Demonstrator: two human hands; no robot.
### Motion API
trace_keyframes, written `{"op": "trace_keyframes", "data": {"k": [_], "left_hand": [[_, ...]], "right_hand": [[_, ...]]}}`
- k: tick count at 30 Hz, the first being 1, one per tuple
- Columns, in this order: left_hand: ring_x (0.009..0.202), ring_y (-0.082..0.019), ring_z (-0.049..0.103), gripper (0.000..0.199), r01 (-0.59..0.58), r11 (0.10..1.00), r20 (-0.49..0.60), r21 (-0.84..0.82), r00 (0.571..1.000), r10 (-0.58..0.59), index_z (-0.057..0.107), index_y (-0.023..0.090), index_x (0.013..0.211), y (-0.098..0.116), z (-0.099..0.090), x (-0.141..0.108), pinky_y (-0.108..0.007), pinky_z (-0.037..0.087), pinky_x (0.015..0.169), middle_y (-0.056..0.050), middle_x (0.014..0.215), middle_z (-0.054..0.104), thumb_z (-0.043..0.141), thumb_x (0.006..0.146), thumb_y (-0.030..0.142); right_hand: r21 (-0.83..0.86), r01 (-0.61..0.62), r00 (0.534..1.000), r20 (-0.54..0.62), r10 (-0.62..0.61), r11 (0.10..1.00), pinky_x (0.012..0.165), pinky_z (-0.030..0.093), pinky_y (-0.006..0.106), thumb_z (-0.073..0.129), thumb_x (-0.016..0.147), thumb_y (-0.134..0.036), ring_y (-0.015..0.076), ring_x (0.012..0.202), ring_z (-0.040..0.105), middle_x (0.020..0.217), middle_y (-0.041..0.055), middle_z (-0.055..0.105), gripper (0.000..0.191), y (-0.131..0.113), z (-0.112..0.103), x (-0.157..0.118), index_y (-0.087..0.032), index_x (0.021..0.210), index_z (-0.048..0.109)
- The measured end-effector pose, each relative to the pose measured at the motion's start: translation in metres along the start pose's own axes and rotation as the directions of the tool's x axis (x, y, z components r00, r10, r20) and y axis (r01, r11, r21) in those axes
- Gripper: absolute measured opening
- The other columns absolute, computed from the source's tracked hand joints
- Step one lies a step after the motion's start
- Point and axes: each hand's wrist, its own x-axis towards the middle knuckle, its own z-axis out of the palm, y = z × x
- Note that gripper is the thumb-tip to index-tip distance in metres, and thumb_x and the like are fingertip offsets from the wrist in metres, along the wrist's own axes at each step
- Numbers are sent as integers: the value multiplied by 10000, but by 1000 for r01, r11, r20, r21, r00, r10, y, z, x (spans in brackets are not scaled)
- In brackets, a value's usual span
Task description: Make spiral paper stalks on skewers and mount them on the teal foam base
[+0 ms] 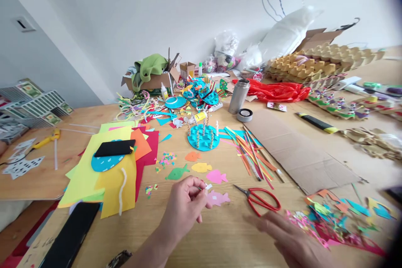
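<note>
My left hand (186, 203) is closed in a pinch, with a small white scrap of paper (208, 186) at its fingertips. Just beyond lie several cut-paper fish: a pale purple fish (219, 198) beside those fingers, a pink fish (216, 176), a yellow fish (201, 167), an orange fish (192, 156) and a green fish (177, 172). Blurred by motion, my right hand (287, 234) hovers with fingers stretched out and nothing visible in it. Red-handled scissors (259, 199) rest in front of it, blades partly apart.
A blue disc (204, 138) with twisted posts stands mid-table. Paper strips (251, 150) and a cardboard sheet (292, 150) lie to its right; a metal flask (239, 96) stands behind. Paper scraps (342, 222) lie right, coloured sheets (84, 167) and a phone (72, 236) left.
</note>
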Motion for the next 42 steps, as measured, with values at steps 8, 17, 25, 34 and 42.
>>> {"op": "trace_keyframes", "data": {"k": [8, 17, 25, 34, 42], "left_hand": [[277, -48, 424, 256, 33, 995, 31, -91, 999, -30, 510, 141, 755, -1, -4, 1, -138, 315, 286, -46, 551, 676, 609, 749, 376], [257, -28, 414, 295, 139, 962, 88, -236, 989, -121, 489, 142, 772, -1, 4, 8, -113, 226, 271, -64, 581, 693, 622, 744, 404], [257, -40, 464, 297, 168, 948, 97, -272, 984, -147, 475, 145, 750, 6, 12, 13, -111, 153, 260, -65, 579, 695, 630, 737, 398], [242, -30, 422, 323, 154, 927, 135, -341, 984, -114, 474, 149, 777, -4, 9, 13, -119, 185, 260, -48, 595, 696, 636, 745, 426], [246, -25, 403, 269, 158, 932, 171, -328, 980, -105, 485, 147, 794, -9, 7, 14, -120, 265, 258, -28, 589, 688, 619, 775, 380]], "right_hand": [[-478, -189, 939, -345, 14, 858, 673, 503, 314, 381, 724, 30, 217, 770, 619, 858, 82, 632, 396, 37, 35, 24, -200, 956, 605], [-237, -252, 919, -361, 156, 938, 657, 509, 323, 385, 839, -82, 216, 756, 621, 825, 78, 592, 205, 50, 36, 14, -204, 916, 532], [290, -133, 979, -112, 171, 948, 632, 476, 229, 323, 941, -276, 128, 673, 571, 760, 13, 574, 149, -22, 11, 41, -219, 878, 445], [220, -129, 991, -17, 136, 967, 516, 344, 223, 501, 836, -357, 112, 542, 436, 635, -22, 498, 208, -42, 14, 63, -208, 707, 433], [208, -148, 989, 11, 149, 967, 486, 268, 213, 541, 822, -410, 97, 514, 369, 600, -38, 479, 261, -39, 21, 69, -197, 697, 457]]}}
